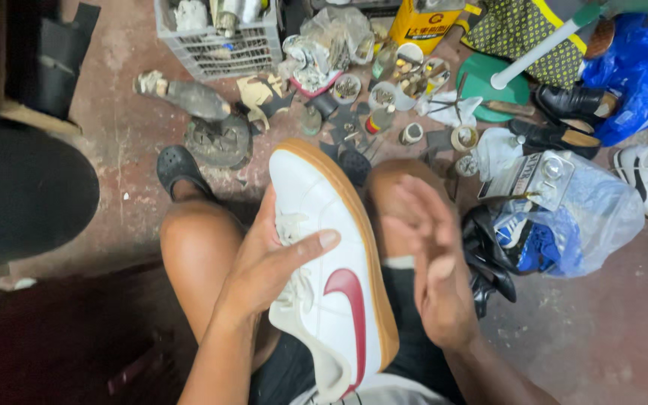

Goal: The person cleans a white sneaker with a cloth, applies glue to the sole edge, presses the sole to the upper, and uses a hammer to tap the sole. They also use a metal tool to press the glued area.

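Your left hand (268, 262) clamped over laces of white sneaker (331, 277), shoe resting on lap, gum sole facing right. Your right hand (433, 262) open, blurred, just beside sole, holding nothing. Likely sole-edge work; next move probably needs steady grip. Small tins (384, 94), scraps beyond toe; black shoes (564, 112) farther right.

Left hand (268, 262) gripping, right hand (433, 262) open.

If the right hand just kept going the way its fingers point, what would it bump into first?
Probably the white shoe. The right hand is open, blurred, its fingers aimed up and leftward toward the shoe's tan sole edge, which the left hand holds. Depth is unclear; it might pass above it.
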